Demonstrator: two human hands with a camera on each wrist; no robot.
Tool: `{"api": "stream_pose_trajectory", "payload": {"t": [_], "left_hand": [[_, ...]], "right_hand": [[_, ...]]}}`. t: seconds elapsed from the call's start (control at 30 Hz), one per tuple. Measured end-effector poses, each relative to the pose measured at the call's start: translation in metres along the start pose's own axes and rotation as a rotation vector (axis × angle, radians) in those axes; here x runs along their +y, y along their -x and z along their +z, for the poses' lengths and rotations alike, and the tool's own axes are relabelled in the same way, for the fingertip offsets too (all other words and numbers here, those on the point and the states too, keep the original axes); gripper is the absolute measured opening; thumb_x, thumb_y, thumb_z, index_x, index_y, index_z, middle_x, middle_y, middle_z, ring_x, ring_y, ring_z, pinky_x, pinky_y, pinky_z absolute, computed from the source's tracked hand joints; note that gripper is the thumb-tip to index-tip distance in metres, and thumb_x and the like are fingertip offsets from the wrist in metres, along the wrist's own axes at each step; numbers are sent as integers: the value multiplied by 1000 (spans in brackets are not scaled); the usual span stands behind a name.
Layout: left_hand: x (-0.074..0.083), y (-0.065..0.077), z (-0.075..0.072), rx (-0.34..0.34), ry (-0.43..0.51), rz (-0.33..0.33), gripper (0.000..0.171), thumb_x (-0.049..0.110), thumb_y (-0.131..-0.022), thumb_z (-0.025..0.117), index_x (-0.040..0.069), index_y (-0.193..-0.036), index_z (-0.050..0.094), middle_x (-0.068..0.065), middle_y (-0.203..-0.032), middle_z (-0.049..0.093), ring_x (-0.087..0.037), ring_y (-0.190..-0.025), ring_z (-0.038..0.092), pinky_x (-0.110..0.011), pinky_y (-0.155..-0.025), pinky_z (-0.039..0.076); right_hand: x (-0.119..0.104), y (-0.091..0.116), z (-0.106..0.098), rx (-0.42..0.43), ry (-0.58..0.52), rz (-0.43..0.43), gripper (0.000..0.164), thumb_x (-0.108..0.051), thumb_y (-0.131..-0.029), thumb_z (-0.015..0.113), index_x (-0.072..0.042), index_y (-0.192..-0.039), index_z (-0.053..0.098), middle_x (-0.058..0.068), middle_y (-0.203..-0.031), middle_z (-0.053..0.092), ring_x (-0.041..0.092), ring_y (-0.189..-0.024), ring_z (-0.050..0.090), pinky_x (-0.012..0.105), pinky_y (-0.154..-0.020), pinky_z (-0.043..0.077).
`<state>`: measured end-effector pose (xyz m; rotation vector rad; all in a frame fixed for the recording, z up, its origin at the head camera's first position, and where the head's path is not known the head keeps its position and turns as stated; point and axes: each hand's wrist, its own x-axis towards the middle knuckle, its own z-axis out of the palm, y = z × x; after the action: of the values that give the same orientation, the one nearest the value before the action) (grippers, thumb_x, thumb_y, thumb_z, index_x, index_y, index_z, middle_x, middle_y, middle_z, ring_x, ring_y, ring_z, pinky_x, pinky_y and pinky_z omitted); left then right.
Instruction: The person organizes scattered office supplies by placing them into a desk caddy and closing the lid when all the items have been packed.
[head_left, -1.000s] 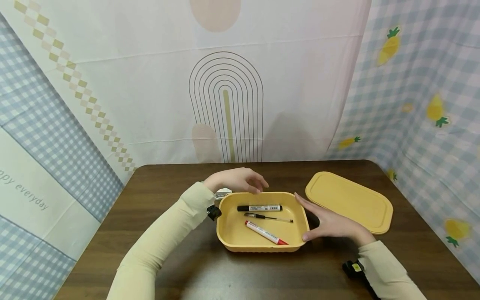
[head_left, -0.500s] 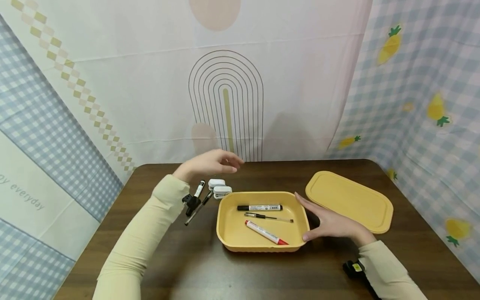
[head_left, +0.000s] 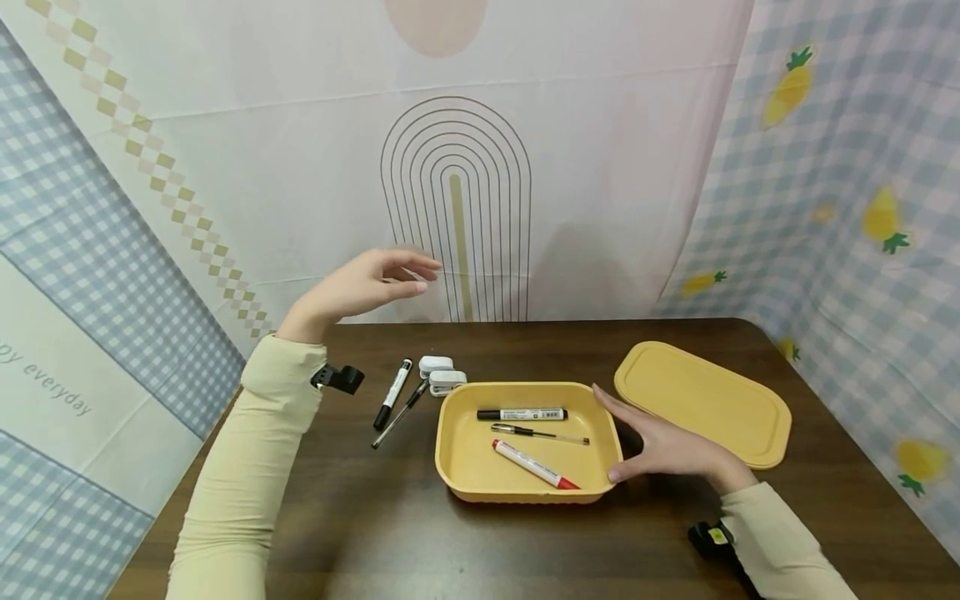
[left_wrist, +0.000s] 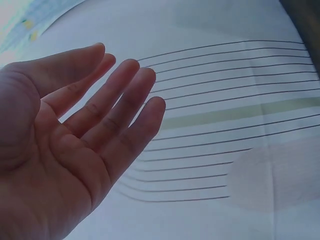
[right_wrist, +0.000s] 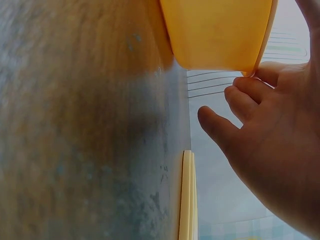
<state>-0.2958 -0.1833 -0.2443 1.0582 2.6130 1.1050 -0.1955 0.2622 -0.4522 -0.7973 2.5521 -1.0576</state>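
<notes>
My left hand [head_left: 365, 285] is raised above the back of the table, its fingers loosely bent and nothing in them; the left wrist view shows the bare palm [left_wrist: 65, 150]. My right hand [head_left: 671, 442] touches the right end of a yellow plastic box [head_left: 442, 467], thumb at the front corner and forefinger at the back corner of the rim. Inside the box lie a black marker [head_left: 522, 414], a black gel pen [head_left: 536, 433] and a red marker [head_left: 534, 464]. In the right wrist view the fingers [right_wrist: 250, 92] meet the box's edge.
Left of the box lie another black marker [head_left: 393, 394], a second pen [head_left: 400, 414] and two small white staplers [head_left: 447, 382]. A yellow lid [head_left: 705, 400] lies on the wooden table [head_left: 390, 533] to the right. A patterned cloth [head_left: 600, 167] hangs behind.
My left hand has moved up and left, away from above the box, bringing the marker, pen and white staplers into view. My right hand stays at the box's right end.
</notes>
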Motion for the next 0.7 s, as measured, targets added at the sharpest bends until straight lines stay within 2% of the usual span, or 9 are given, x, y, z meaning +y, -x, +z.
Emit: {"api": "stream_pose_trajectory", "payload": {"t": [0.13,0.33,0.57,0.7], "left_hand": [[0,6,-4,54,45,-13,37,16,-102,62,11,-138,61,-7,-133,64,-25,-121,60,-44,-101,47],[-12,15,1,134,43,-34,35,17,-101,63,11,-136,63,-9,-131,65,-25,-119,62,-45,-101,47],[-37,27,16,306,105,-89,39,19,-101,64,8,-138,60,-12,-132,64,-26,-120,61,-45,-103,45],[-51,33,27,424,159,-115,42,18,-101,64,6,-140,59,-15,-134,63,-27,-122,60,-39,-102,45]], "right_hand": [[0,0,0,1,-3,1,119,-38,-78,88,-31,-163,6,14,-167,11,34,-149,17,65,-110,27],[1,-1,1,-9,-9,5,118,-38,-78,87,-28,-164,6,12,-168,11,34,-149,17,65,-110,28],[2,1,2,-7,-9,16,118,-36,-79,87,-22,-164,7,15,-167,11,36,-149,18,65,-109,29],[2,1,2,-4,-10,17,118,-35,-79,87,-24,-164,7,14,-167,12,35,-149,19,65,-109,29]]}}
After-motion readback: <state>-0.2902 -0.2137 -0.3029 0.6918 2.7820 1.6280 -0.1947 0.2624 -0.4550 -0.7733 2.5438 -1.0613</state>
